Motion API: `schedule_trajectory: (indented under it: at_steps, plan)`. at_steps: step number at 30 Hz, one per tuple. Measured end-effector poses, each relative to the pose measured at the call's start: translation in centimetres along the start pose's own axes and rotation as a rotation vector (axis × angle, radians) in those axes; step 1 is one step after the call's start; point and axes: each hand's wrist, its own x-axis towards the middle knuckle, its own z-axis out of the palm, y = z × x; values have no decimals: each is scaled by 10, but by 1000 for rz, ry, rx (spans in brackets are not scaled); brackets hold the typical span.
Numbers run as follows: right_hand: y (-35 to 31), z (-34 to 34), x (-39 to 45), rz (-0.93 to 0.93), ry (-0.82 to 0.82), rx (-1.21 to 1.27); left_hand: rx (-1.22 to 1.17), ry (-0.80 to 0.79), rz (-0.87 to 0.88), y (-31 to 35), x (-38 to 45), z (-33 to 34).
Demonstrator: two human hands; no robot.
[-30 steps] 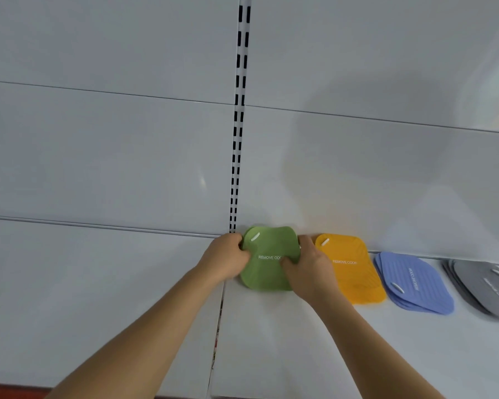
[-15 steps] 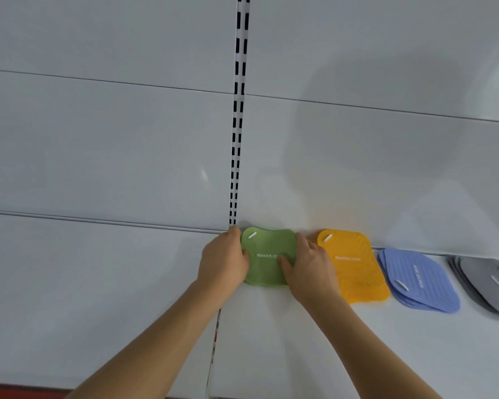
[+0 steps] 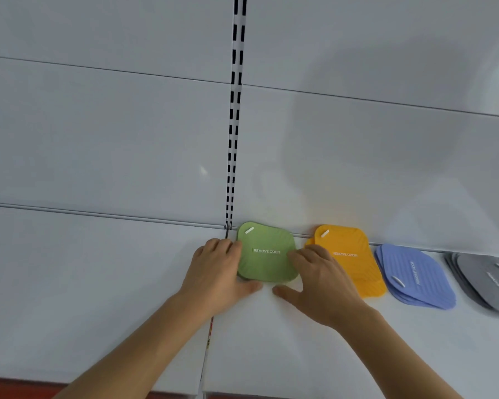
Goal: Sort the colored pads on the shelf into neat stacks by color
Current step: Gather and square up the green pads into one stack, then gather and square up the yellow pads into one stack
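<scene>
Honestly the green pads (image 3: 267, 253) look thin, light and floppy; left hand (image 3: 218, 269) and right hand (image 3: 319, 276) bracket the edges, grip loose, fingers probably just pressing.

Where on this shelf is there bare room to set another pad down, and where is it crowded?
Bare shelf lies left of the left hand, and in front of the stacks. The back edge is crowded: green pads, orange pads, blue pads and grey pads sit in a row, the right hand between green and orange.
</scene>
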Motion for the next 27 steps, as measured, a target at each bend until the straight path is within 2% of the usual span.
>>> schedule_trajectory:
  at_steps: [4, 9, 19, 27]
  plan:
    - [4, 7, -2, 62, 87, 56, 34, 19, 19, 5, 0, -4]
    - [-1, 16, 0, 4, 121, 65, 63, 18, 19, 15, -2, -8]
    - [-7, 32, -6, 54, 150, 38, -59, -36, 20, 13, -5, 0]
    - [-17, 26, -14, 98, 100, -27, 205, -63, 106, 9, -7, -3]
